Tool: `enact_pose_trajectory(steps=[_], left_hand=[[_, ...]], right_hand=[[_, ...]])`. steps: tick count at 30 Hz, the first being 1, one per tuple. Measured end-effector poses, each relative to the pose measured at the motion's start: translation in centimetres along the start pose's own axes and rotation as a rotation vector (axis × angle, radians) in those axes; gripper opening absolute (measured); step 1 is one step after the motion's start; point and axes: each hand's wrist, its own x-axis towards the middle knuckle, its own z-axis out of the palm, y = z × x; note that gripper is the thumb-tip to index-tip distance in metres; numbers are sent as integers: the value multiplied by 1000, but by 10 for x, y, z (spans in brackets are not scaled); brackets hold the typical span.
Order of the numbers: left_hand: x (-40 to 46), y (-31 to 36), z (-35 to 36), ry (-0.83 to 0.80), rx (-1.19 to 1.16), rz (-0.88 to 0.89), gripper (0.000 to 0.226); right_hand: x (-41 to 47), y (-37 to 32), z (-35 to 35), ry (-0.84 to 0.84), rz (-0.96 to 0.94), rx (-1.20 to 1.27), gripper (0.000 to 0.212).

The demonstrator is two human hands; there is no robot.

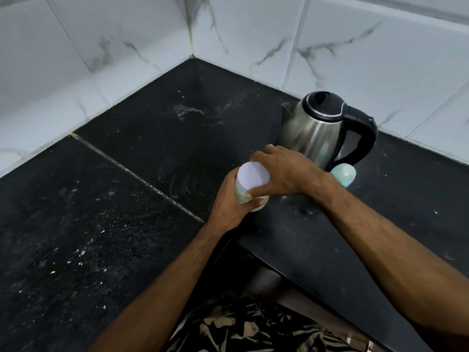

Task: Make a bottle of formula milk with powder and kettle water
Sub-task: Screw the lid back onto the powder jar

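Note:
A small white container (250, 182) with a flat white lid stands on the black counter (101, 224) near its inner corner edge. My left hand (229, 201) grips its body from the left and below. My right hand (284, 174) curls over the lid, thumb on the near side and fingers round the far rim. Just behind the hands stands a steel kettle (312, 128) with a black lid and handle. A pale green bottle part (344, 175) peeks out behind my right wrist, mostly hidden.
White marble-look wall tiles (127, 59) enclose the counter corner at the back. White powder specks and smears lie on the counter (187, 110). The counter's front edge drops off below my forearms, above patterned clothing (253, 329).

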Motion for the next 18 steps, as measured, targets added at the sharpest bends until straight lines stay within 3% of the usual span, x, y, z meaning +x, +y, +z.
enact_pose_trajectory(steps=[3,5,9,14,18], left_hand=[[0,-2,0,9,-3,-16,91],[-1,-2,1,5,-12,-28,92],[-1,-2,1,6,4,-25,85],[-1,-3,-1,1,-5,-25,84],[-1,0,1,-4,-8,-44,92]], right_hand=[[-2,4,-1,-27,-35,169,97],[-4,4,-1,-67,-95,269,91],[-4,3,5,-39,-133,288,77],[-5,0,8,41,-51,155,90],[-7,1,8,-42,-126,340,87]])
